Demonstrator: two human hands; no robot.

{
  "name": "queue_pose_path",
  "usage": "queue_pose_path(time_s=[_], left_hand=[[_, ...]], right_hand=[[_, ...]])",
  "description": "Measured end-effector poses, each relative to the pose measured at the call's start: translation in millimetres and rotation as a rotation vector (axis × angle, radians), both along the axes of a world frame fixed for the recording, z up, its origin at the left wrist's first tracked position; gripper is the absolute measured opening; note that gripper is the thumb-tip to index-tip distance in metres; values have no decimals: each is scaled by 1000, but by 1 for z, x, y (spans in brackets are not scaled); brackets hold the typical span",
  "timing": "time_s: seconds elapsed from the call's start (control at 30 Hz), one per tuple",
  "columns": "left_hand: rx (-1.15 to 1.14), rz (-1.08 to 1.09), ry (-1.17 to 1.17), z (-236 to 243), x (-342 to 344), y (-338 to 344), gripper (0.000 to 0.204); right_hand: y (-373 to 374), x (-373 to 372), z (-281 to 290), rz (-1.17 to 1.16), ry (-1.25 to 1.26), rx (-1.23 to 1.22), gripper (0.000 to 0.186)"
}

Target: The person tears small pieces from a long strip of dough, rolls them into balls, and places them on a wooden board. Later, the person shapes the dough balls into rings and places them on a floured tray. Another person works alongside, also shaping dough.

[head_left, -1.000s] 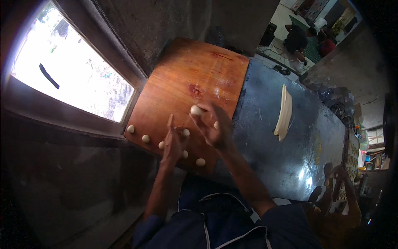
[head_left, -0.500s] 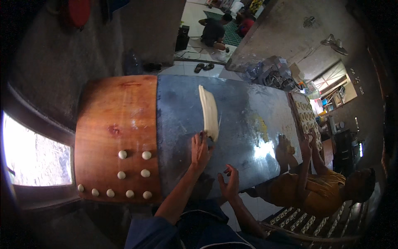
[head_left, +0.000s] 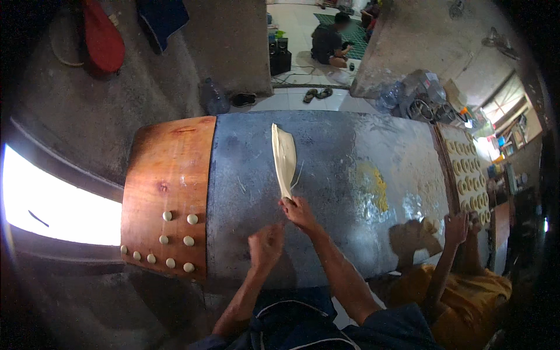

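My right hand [head_left: 297, 211] grips the near end of a long pale dough strip [head_left: 284, 154], which lies lengthwise on the grey metal worktop [head_left: 245, 157]. My left hand [head_left: 265, 245] is below and left of it, fingers curled in, slightly blurred; whatever it might hold is hidden. On the wooden board [head_left: 163, 146] at the left, several round dough balls [head_left: 192, 219] sit in rows near the front.
A co-worker in yellow [head_left: 449, 291] works at the right, hands [head_left: 458, 227] by a board of ring-shaped dough pieces [head_left: 466, 169]. Beyond the worktop are a water bottle [head_left: 216, 99], sandals [head_left: 318, 94], piled items [head_left: 426, 105] and a person seated on the floor [head_left: 326, 44].
My hands moved from the dough balls to the strip. My left hand was at its near end and has drawn back; my right hand has risen and now grips that end.
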State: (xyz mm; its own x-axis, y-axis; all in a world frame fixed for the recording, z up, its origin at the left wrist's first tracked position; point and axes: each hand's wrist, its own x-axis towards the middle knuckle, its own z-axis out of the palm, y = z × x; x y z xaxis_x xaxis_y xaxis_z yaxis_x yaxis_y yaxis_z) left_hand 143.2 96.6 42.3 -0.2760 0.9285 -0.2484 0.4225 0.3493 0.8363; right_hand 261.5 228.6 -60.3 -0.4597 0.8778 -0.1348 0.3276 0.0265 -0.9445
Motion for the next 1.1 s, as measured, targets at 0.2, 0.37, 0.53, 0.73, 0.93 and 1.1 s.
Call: queue_pose_path(time_s=[0.2, 0.37, 0.53, 0.73, 0.93, 1.1], left_hand=[[-323, 284, -1278, -71, -4, 105, 42], [-255, 414, -1198, -101, 16, 102, 37], [311, 24, -471, -97, 0, 66, 35], [464, -689, 131, 5, -30, -6, 15], [319, -603, 747, -102, -124, -146, 16], [229, 68, 709, -82, -80, -3, 33]], right_hand=[[-57, 32, 44, 84, -551, 261, 22], [-69, 75, 81, 378, 179, 144, 24], [21, -9, 114, 371, 718, -97, 30], [11, -40, 38, 513, 521, -274, 26], [-193, 110, 20, 77, -501, 541, 24], [-106, 58, 17, -220, -606, 799, 39]])
